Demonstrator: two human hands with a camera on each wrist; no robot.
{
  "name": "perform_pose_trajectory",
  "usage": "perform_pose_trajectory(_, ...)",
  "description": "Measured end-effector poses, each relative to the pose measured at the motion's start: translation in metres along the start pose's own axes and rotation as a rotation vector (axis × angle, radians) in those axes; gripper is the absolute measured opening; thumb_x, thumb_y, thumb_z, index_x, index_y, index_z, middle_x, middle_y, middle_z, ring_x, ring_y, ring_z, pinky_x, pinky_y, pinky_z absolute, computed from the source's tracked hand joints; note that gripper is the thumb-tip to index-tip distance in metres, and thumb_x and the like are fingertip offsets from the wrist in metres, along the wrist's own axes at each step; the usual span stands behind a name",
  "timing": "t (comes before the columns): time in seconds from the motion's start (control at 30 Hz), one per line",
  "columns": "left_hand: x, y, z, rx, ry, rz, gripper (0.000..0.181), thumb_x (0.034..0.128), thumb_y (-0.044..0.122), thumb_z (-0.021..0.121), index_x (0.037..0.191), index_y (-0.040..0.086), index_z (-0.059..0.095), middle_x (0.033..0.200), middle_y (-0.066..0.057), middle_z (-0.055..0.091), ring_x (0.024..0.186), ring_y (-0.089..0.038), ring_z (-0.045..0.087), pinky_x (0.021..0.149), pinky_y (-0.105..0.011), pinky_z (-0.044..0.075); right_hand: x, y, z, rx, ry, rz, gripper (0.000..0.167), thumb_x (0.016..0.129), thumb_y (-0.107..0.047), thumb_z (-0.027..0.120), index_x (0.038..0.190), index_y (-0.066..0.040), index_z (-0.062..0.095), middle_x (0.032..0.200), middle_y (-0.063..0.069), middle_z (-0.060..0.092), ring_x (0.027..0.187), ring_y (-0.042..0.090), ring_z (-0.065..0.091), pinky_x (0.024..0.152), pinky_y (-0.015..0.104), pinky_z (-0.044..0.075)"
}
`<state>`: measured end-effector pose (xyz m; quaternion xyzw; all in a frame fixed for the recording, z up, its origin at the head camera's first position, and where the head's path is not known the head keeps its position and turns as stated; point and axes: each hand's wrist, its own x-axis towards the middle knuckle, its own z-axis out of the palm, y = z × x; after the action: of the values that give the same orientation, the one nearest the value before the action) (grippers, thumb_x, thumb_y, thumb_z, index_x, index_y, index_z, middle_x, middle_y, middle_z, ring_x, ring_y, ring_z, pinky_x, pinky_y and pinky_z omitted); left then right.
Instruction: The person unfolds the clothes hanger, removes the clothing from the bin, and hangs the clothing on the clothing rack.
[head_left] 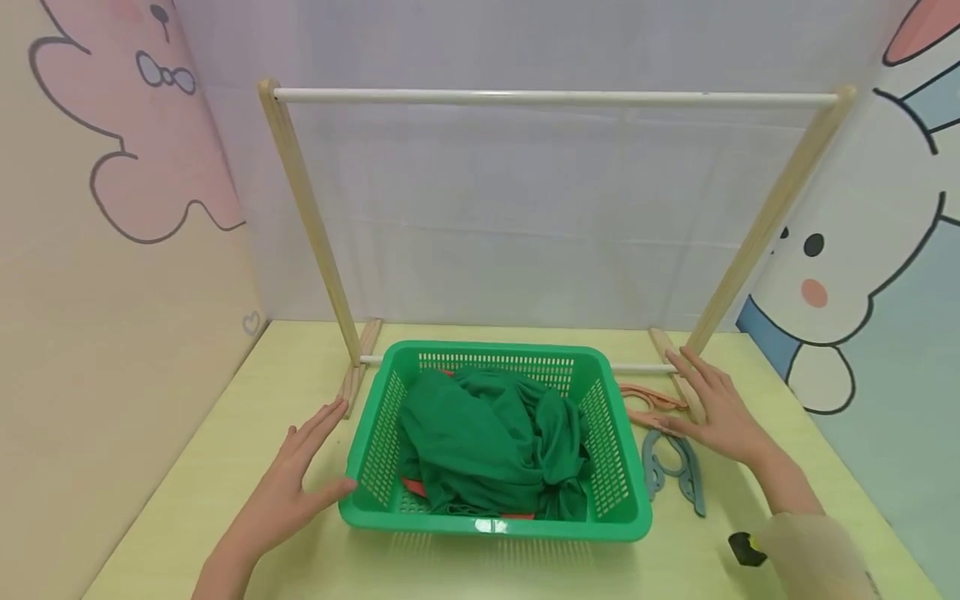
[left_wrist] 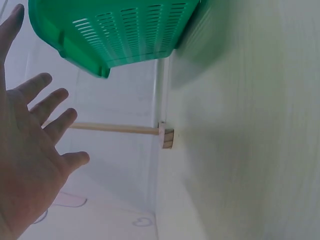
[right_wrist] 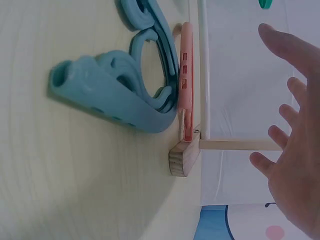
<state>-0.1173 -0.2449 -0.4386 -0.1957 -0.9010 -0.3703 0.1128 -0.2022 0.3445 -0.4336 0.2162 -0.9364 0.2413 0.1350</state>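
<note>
Center of the head view: green basket (head_left: 570, 528) on the table (head_left: 225, 467), crumpled green cloth (head_left: 472, 442) inside, bits of red fabric (head_left: 414, 487) poking out below it. Left hand (head_left: 288, 492) at the basket's left side, fingers straight and spread, grasping nothing; thumb tip overlaps the near-left rim, can't tell if touching. Right hand (head_left: 720, 417) off to the right, fingers extended, released, by orange hanger (head_left: 656, 396) and blue hanger (head_left: 687, 475). Rack (head_left: 555, 97) stands at the far side.

Left wrist view: palm and fanned fingers, nothing held, basket near thumb.

Right wrist view: blue hanger lies near, orange one farther, beside the rack's wooden foot; hand clear of both.
</note>
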Motion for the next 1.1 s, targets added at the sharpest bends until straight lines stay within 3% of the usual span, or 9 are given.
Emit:
perform_pose_trajectory(0.17,-0.007,0.008,0.011,-0.037,-0.006,-0.052,0.094,0.0821,0.023,0.081,0.157,0.031,0.024,0.162,-0.001,0.029,0.142,0.015,0.016,0.102,-0.069,0.035,-0.002,0.006,0.002,0.114,-0.003,0.063,0.096,0.08,-0.02,0.081,0.158,-0.013,0.024,0.161,0.029,0.017,0.139,0.062,0.017,0.099,0.081,0.017)
perform_pose_trajectory(0.23,-0.011,0.011,0.013,-0.042,0.003,-0.067,0.096,0.0814,0.022,0.081,0.157,0.031,0.024,0.162,-0.003,0.03,0.142,0.016,0.016,0.111,-0.053,0.037,-0.003,0.007,0.004,0.135,-0.007,0.08,0.097,0.08,-0.02,0.081,0.158,-0.013,0.024,0.16,0.031,0.018,0.139,0.063,0.016,0.098,0.083,0.016)
perform_pose_trajectory(0.3,-0.014,0.014,0.016,-0.053,0.012,-0.071,0.097,0.0803,0.022,0.082,0.157,0.03,0.023,0.162,-0.005,0.031,0.141,0.018,0.016,0.116,-0.03,0.031,-0.004,0.008,0.005,0.143,-0.015,0.096,0.097,0.08,-0.021,0.08,0.158,-0.013,0.023,0.159,0.032,0.019,0.139,0.063,0.017,0.098,0.083,0.016)
perform_pose_trajectory(0.37,-0.016,0.016,0.018,-0.066,0.019,-0.073,0.1,0.0784,0.023,0.084,0.157,0.029,0.023,0.161,-0.005,0.032,0.139,0.02,0.017,0.109,-0.006,0.022,-0.004,0.009,0.005,0.145,-0.025,0.111,0.097,0.08,-0.022,0.08,0.158,-0.012,0.022,0.159,0.032,0.02,0.139,0.063,0.017,0.099,0.083,0.016)
perform_pose_trajectory(0.43,-0.018,0.018,0.02,-0.087,0.018,-0.069,0.102,0.0768,0.024,0.085,0.158,0.027,0.023,0.161,-0.005,0.033,0.137,0.022,0.02,0.1,0.004,0.014,-0.006,0.009,0.005,0.151,-0.038,0.132,0.098,0.08,-0.021,0.08,0.158,-0.012,0.021,0.159,0.031,0.02,0.139,0.063,0.017,0.099,0.083,0.015)
perform_pose_trajectory(0.7,-0.024,0.02,0.025,-0.149,0.011,-0.121,0.1,0.0764,0.024,0.086,0.157,0.024,0.027,0.156,-0.012,0.041,0.129,0.025,0.028,0.101,0.003,0.023,-0.005,0.014,0.004,0.198,-0.11,0.159,0.097,0.082,-0.019,0.08,0.158,-0.013,0.021,0.157,0.032,0.025,0.14,0.061,0.021,0.102,0.081,0.02)
perform_pose_trajectory(0.93,-0.025,0.02,0.026,-0.18,-0.026,-0.18,0.098,0.0804,0.021,0.083,0.158,0.024,0.023,0.158,-0.014,0.037,0.125,0.024,0.033,0.1,-0.018,0.046,-0.005,0.02,0.002,0.194,-0.193,0.193,0.095,0.082,-0.022,0.079,0.157,-0.007,0.022,0.157,0.033,0.025,0.139,0.061,0.023,0.101,0.08,0.024)
perform_pose_trajectory(1.1,-0.025,0.021,0.029,-0.195,-0.047,-0.22,0.097,0.0815,0.023,0.082,0.158,0.028,0.022,0.159,-0.011,0.036,0.124,0.024,0.033,0.1,-0.029,0.051,-0.003,0.025,0.0,0.173,-0.268,0.179,0.093,0.081,-0.023,0.08,0.154,0.001,0.026,0.155,0.037,0.026,0.138,0.062,0.025,0.1,0.079,0.027)
